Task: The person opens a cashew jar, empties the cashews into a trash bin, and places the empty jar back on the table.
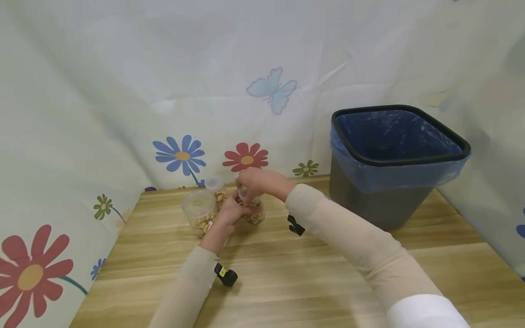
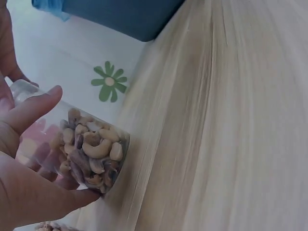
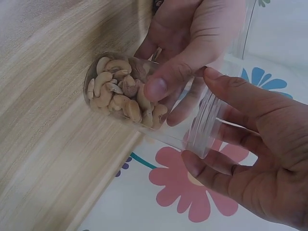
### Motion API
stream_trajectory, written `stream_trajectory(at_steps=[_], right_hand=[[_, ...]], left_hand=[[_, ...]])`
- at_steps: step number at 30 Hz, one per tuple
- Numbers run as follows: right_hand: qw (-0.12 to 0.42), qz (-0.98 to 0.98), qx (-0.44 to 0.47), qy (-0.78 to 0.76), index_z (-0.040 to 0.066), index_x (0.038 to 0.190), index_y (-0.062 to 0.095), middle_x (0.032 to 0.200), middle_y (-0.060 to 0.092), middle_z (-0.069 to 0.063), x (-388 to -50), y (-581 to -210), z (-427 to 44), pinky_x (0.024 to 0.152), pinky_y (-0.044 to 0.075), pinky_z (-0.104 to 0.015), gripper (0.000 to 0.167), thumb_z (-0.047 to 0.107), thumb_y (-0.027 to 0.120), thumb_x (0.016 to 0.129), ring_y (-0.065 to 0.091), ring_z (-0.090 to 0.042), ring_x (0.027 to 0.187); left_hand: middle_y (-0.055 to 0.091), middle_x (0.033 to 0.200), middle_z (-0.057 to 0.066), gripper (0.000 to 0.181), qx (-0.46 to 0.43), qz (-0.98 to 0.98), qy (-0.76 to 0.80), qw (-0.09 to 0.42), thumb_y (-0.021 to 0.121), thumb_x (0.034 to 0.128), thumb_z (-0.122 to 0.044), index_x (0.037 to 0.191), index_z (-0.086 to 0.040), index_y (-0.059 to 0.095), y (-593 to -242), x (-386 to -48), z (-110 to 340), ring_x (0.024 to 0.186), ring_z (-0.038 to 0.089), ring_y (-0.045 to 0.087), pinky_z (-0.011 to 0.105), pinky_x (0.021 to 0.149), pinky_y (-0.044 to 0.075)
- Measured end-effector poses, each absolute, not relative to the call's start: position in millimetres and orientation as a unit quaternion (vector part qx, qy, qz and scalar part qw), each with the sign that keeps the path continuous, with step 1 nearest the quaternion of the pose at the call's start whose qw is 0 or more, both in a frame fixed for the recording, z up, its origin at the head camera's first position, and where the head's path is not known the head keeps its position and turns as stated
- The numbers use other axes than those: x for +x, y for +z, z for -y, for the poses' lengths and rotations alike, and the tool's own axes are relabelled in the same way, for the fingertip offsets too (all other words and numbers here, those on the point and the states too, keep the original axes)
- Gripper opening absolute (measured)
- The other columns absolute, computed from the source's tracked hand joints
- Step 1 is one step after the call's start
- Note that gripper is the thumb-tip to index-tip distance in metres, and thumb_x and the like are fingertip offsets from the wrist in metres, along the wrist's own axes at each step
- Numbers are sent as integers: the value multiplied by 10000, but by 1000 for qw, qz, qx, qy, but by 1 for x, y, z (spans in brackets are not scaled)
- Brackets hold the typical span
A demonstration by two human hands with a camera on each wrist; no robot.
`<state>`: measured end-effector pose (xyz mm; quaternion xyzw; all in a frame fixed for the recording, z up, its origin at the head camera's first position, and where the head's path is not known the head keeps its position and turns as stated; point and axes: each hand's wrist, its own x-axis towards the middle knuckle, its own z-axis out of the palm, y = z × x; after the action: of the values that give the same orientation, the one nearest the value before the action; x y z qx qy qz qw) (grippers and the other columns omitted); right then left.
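Observation:
A clear jar of cashews and other nuts (image 1: 255,216) (image 2: 96,151) (image 3: 120,91) stands on the table. Around its body the left hand (image 1: 234,210) (image 2: 29,183) (image 3: 185,53) curls, thumb on the near side. At the jar's top, the right hand (image 1: 262,182) (image 3: 260,144) pinches the clear lid (image 3: 204,125) between thumb and fingers. In the left wrist view only part of the right hand (image 2: 7,53) shows, at the left edge. Whether the lid is loose from the jar cannot be told.
To the left of the hands stand a wide clear jar of nuts (image 1: 198,212) and a smaller lidded one (image 1: 215,184). A grey bin (image 1: 369,200) with a blue liner is at the right rear. Behind the wooden table (image 1: 287,282) hangs a flowered sheet.

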<state>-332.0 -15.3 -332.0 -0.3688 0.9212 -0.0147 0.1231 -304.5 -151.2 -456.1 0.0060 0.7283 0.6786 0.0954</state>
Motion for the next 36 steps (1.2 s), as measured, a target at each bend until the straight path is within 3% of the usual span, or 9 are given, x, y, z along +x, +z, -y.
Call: stream_trajectory(at_steps=[11, 17, 24, 27, 31, 34, 36], right_hand=[[114, -917, -381, -4, 116, 1264, 690, 1182, 671, -31, -331, -329, 16, 897, 524, -317, 465, 325, 821, 870, 622, -168, 1016], [117, -920, -373, -9, 120, 1264, 687, 1169, 668, -26, -331, -329, 16, 893, 530, -326, 474, 336, 827, 866, 617, -164, 1008], [121, -919, -375, -34, 128, 1299, 675, 1183, 687, -25, -333, -330, 16, 884, 532, -327, 504, 326, 833, 864, 619, -157, 996], [127, -919, -372, -37, 124, 1348, 651, 1247, 679, -35, -332, -330, 16, 920, 521, -332, 532, 331, 812, 885, 620, -175, 1054], [114, -933, -340, -39, 126, 1398, 615, 1353, 641, -32, -330, -328, 17, 1089, 417, -406, 503, 396, 679, 979, 540, -220, 1275], [87, -949, -299, -50, 120, 1286, 676, 1233, 686, -27, -327, -327, 18, 1089, 393, -454, 449, 465, 603, 1008, 574, -225, 1221], [79, -958, -270, -55, 123, 1117, 712, 1043, 690, -17, -324, -326, 19, 957, 469, -423, 403, 493, 599, 1001, 639, -203, 1014]], left_hand=[[519, 1338, 140, 651, -18, -686, 724, 75, 736, 869, 74, 1435, -28, 431, -455, -294, 138, 1092, 204, 575, 417, 1031, 437], [502, 1356, 131, 679, -10, -703, 707, 75, 789, 884, -73, 1463, -93, 435, -457, -294, 145, 1154, 218, 529, 387, 1002, 453], [598, 1320, 103, 614, 14, -765, 642, 46, 860, 828, -151, 1369, -125, 572, -462, -302, 161, 1178, 255, 565, 360, 955, 474], [618, 1309, 93, 608, 26, -776, 630, 37, 877, 808, -154, 1345, -124, 595, -463, -304, 164, 1173, 254, 580, 359, 962, 481], [637, 1275, 114, 605, 51, -780, 622, 43, 868, 822, -155, 1353, -106, 581, -464, -306, 164, 1136, 258, 604, 337, 912, 514], [639, 1265, 112, 619, 63, -782, 617, 58, 868, 827, -170, 1364, -128, 562, -464, -308, 165, 1140, 252, 615, 318, 887, 528], [637, 1273, 89, 632, 63, -783, 615, 66, 876, 819, -174, 1367, -162, 562, -463, -310, 166, 1158, 244, 615, 324, 895, 533]])
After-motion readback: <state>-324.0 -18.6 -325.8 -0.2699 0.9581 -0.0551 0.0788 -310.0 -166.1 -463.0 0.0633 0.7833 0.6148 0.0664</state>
